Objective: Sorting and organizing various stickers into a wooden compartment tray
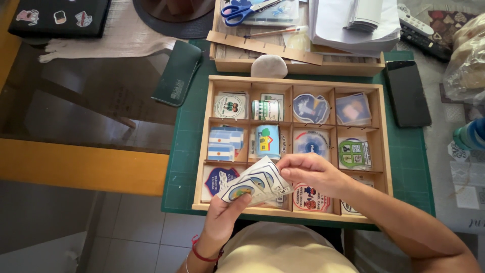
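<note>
Green mat on glass surface: left hand [227,205] grips sticker stack [256,183], right hand [309,171] pinches top one; peel singly over wooden tray's [292,85] near edge.

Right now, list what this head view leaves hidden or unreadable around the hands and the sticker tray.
- Lower-middle compartments of the wooden tray: covered by both hands and the fanned stickers.
- Left hand fingers: behind the stickers.
- Right hand fingertips: curled under, unseen.
- Top-right blue sticker: blurred.
- Scissors: cut off by the top edge.
</note>
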